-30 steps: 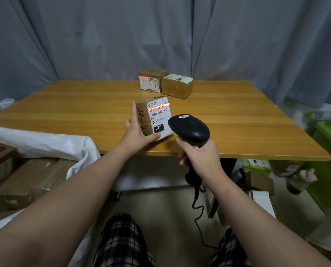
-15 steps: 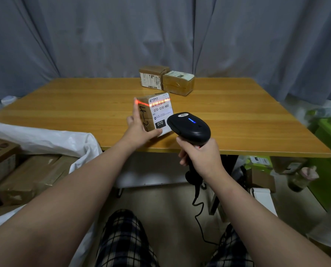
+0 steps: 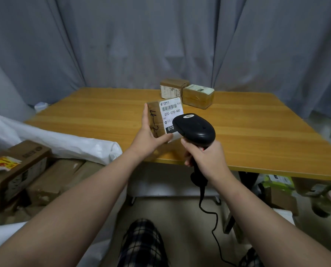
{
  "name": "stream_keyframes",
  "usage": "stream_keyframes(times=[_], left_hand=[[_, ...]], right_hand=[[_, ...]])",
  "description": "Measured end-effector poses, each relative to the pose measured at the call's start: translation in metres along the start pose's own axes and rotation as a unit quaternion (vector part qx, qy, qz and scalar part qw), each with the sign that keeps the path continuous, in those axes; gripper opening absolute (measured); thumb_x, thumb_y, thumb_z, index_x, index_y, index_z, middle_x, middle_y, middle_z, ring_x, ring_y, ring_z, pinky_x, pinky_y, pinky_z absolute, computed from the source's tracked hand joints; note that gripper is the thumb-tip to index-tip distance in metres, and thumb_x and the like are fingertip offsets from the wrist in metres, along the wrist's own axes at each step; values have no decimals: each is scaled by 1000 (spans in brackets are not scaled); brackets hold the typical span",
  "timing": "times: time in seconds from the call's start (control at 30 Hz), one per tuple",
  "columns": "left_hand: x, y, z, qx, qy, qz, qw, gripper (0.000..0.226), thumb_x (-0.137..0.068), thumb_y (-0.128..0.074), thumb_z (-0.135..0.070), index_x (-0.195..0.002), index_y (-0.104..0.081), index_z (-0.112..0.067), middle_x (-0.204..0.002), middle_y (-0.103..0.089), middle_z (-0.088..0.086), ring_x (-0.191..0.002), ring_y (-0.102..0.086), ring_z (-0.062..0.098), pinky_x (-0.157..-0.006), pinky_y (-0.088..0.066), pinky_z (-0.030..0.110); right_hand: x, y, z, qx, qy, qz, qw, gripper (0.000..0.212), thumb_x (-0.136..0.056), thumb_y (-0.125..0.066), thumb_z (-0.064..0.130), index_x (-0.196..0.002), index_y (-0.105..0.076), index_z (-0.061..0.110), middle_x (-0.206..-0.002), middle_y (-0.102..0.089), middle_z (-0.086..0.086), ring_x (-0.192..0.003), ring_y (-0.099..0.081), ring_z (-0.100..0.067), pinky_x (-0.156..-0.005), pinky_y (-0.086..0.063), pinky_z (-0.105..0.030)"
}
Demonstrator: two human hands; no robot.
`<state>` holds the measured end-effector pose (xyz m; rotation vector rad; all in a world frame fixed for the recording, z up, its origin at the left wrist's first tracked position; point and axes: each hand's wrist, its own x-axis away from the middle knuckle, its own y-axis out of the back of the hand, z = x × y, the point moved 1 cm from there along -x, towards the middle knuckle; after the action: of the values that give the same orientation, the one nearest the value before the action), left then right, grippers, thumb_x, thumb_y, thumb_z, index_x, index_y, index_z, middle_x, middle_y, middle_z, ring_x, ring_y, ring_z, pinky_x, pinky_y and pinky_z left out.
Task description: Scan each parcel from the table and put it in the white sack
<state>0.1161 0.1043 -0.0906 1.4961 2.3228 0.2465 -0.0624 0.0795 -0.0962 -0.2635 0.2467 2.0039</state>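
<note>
Head view: above the surface's (image 3: 257, 132) near edge, the parcel (image 3: 161, 120) is being gripped by the left hand (image 3: 148, 139) and seemingly scanned with the scanner (image 3: 195, 130) clasped in the right hand (image 3: 205, 158); a leftward carry into the white sack (image 3: 64, 141) is being awaited.

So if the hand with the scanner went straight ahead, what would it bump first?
Probably the parcel that the left hand holds: the scanner in the right hand points at its label, seemingly very close.

Red beam gone off parcel (image 3: 163, 120), scanner (image 3: 194, 130) LED off
</note>
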Motion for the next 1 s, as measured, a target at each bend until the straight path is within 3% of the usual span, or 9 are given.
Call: stream_keyframes(times=[0.13,0.27,0.33,0.43,0.53,0.6,0.73,0.87,1.0], left_hand=[[25,69,-2,-44,-2,-67,997,106,-79,-77,-10,-150,0,-29,-122,-52,-5,-114,-60,21,-101,-47,43],[74,155,-5,-126,32,-137,982,82,-80,-77,-17,-140,-20,-24,-96,-52,-17,-82,-65,5,-81,-53,20],[101,197,-4,-192,77,-158,965,73,-81,-76,-27,-135,-27,-27,-93,-54,-17,-80,-62,0,-76,-48,17],[136,244,2,-292,163,-149,930,57,-82,-71,-41,-123,-34,-31,-100,-63,-1,-89,-62,20,-86,-46,32],[161,268,14,-419,294,-44,858,48,-85,-64,-45,-122,-38,-28,-119,-59,7,-99,-55,25,-84,-41,31],[170,274,23,-485,364,25,794,62,-86,-58,-51,-138,-33,-28,-138,-51,9,-116,-52,28,-94,-40,32],[169,276,25,-662,350,36,662,64,-82,-54,-66,-136,-38,-34,-137,-48,10,-124,-45,33,-100,-35,40],[153,262,27,-637,343,74,687,62,-81,-43,-76,-122,-53,-30,-131,-51,6,-125,-42,32,-102,-30,47],[119,237,20,-634,225,7,740,52,-89,-43,-65,-121,-55,-26,-127,-52,8,-122,-43,30,-101,-31,46]], right_hand=[[-11,-55,8,-2,-11,79,997,12,-86,-71,18,-91,-66,7,-61,-60,-8,-45,-58,-17,-47,-50,-30],[-6,-125,7,31,7,163,986,15,-82,-75,20,-82,-69,6,-61,-63,-2,-55,-63,-13,-54,-51,-32],[0,-156,9,55,29,191,980,21,-79,-77,27,-85,-70,8,-68,-68,-5,-68,-67,-14,-64,-51,-33],[11,-193,15,78,40,229,969,30,-80,-75,32,-96,-68,8,-82,-70,-7,-81,-64,-13,-71,-48,-30],[20,-215,13,120,29,264,957,23,-81,-74,35,-90,-65,16,-71,-61,6,-74,-58,-6,-62,-41,-20],[23,-221,10,140,22,267,953,21,-81,-74,35,-88,-63,18,-70,-59,9,-74,-57,-6,-60,-39,-18],[25,-220,7,155,19,257,954,26,-81,-73,36,-98,-66,17,-77,-62,8,-83,-61,-11,-65,-42,-22],[21,-211,3,164,6,251,954,25,-81,-73,37,-96,-66,19,-80,-68,2,-81,-66,-14,-72,-51,-31],[9,-200,2,145,-1,217,965,23,-80,-73,34,-94,-69,15,-80,-71,-3,-80,-67,-15,-76,-53,-35]])
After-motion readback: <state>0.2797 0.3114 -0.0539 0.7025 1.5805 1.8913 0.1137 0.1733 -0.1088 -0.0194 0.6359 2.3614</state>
